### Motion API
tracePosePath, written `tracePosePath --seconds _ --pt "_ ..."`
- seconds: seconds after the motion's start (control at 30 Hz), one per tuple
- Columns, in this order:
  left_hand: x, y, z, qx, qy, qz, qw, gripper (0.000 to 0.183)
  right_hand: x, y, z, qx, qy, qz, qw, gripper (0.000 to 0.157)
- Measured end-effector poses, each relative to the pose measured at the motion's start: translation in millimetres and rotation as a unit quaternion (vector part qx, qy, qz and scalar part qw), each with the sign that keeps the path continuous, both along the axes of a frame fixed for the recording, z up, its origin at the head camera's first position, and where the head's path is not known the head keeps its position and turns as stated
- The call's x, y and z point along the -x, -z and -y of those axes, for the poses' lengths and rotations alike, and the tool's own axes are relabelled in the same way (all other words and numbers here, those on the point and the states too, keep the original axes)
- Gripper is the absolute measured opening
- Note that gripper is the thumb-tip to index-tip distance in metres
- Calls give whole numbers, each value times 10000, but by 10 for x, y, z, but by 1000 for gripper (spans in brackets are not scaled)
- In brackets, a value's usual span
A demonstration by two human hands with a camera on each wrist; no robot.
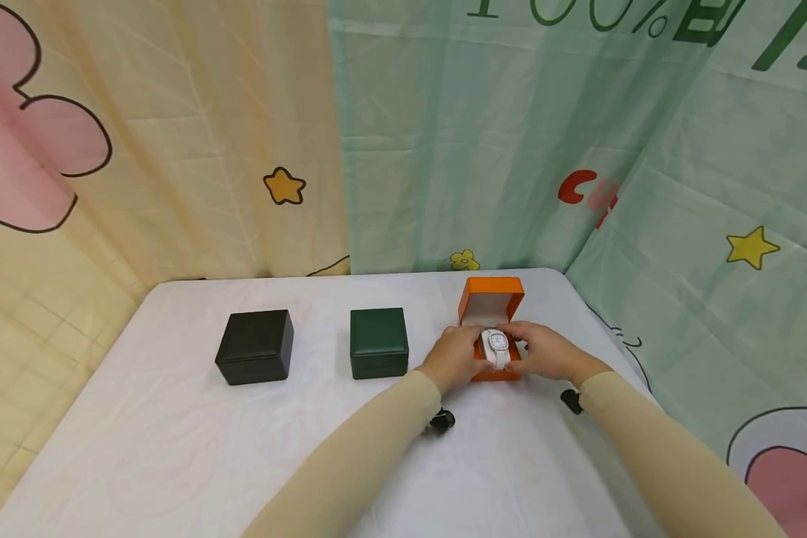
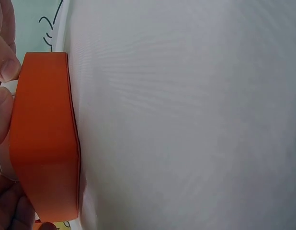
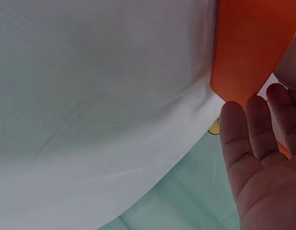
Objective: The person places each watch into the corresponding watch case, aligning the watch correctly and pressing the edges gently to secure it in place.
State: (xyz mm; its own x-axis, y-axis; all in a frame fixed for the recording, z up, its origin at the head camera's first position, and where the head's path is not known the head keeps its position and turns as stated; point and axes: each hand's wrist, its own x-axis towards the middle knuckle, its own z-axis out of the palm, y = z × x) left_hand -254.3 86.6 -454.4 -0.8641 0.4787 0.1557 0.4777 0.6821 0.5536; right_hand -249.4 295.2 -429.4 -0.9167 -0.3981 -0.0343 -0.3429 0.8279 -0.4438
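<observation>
A white wristwatch (image 1: 498, 342) with a white strap sits in the lower part of an orange watch box (image 1: 491, 285), whose lid stands up at the back. My left hand (image 1: 453, 355) grips the watch from its left side, thumb in front and fingers behind. From the right, my right hand (image 1: 548, 351) holds it the same way. In the left wrist view both thumbs meet the white strap just over the box's orange front wall (image 2: 45, 115). The outer fingers (image 3: 234, 129) of my right hand stretch beside the box in the right wrist view.
A closed dark green box (image 1: 379, 344) stands left of the orange one, and a closed black box (image 1: 255, 347) farther left. All rest on a white-covered table (image 1: 175, 448). Patterned curtains (image 1: 444, 149) hang behind and on both sides.
</observation>
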Motion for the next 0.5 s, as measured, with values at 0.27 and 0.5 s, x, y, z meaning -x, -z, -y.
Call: tracePosePath --seconds 0.27,0.5 --pt "-29 -30 -20 368 -110 -128 9992 64 4 -17 -11 77 -70 391 9992 69" --pt "-21 -27 -16 361 -239 14 9991 68 26 -61 22 -202 -122 555 9982 70"
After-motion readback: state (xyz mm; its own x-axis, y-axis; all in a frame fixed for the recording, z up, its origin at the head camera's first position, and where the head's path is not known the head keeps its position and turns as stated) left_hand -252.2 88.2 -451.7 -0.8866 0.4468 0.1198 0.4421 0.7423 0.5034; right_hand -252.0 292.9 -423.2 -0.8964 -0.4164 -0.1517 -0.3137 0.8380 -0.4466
